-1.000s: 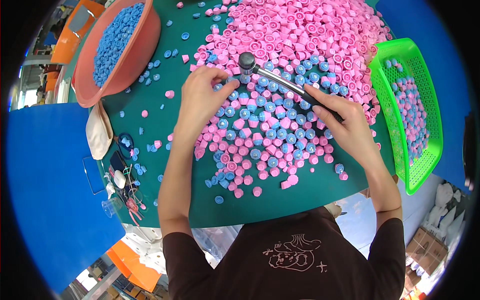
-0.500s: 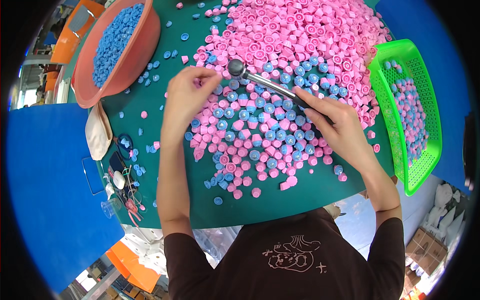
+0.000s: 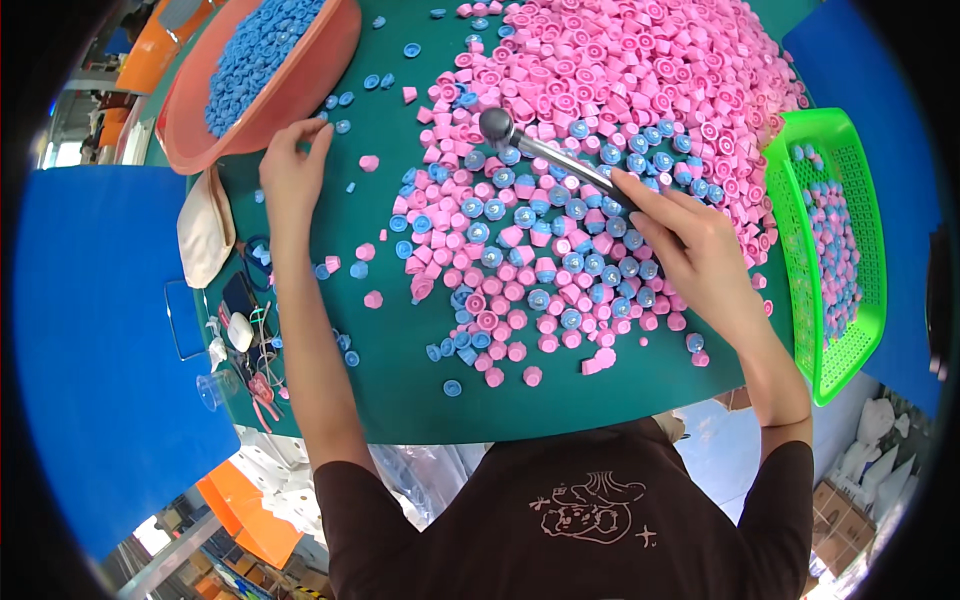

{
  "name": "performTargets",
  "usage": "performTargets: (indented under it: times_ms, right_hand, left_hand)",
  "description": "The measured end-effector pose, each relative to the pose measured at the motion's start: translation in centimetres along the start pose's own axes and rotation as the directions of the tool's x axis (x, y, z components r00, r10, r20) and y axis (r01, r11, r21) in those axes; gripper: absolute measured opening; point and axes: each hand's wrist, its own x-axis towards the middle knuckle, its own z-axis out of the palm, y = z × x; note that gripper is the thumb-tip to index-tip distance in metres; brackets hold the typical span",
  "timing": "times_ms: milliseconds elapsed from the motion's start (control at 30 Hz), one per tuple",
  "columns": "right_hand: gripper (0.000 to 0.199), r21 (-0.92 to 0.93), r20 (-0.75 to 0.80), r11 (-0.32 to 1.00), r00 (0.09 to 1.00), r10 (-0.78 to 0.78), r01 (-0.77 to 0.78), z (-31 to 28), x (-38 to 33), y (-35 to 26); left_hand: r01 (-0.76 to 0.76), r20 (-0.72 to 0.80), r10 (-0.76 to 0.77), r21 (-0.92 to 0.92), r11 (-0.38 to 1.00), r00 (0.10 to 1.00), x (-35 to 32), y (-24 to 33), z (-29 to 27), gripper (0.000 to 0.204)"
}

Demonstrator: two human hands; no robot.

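**Two hands, two jobs: feed with the left, tap with the right**

Your right hand (image 3: 690,250) is wrapped around the handle of the small metal hammer (image 3: 545,155), whose round head rests at the near edge of the pink cap pile (image 3: 620,60). Keep the grip loose and strike straight down, so the blue inserts seat squarely in the pink caps (image 3: 540,270) spread out before you.

Your left hand (image 3: 293,170) is open, fingers curled over the rim of the salmon basin (image 3: 300,90) of blue caps, holding nothing that I can see. Gather a few at a time, since loose blue ones already dot the green mat (image 3: 400,390). The green basket (image 3: 830,250) sits just right of your hammer hand.
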Motion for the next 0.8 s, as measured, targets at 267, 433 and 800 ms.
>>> performTargets:
  times_ms: [267, 433, 800]
  right_hand:
    - [0.044, -0.178, 0.079, 0.984, 0.997, -0.017, 0.031, 1.5, 1.2, -1.3]
    - [0.043, -0.180, 0.029, 0.983, 0.999, -0.036, 0.041, 2.0, 2.4, -0.7]
    - [0.043, -0.195, 0.041, 0.979, 0.998, -0.046, 0.053, 0.9, 1.7, -0.7]
  left_hand:
    - [-0.309, -0.057, 0.320, 0.148, 0.939, 0.946, 2.0, -4.1, 4.8, 0.029]
    - [-0.272, -0.093, 0.283, 0.115, 0.955, 0.955, 2.7, -3.3, 4.9, 0.024]
    - [-0.177, -0.003, 0.184, 0.270, 0.947, 0.983, 1.1, -4.4, 3.1, 0.032]
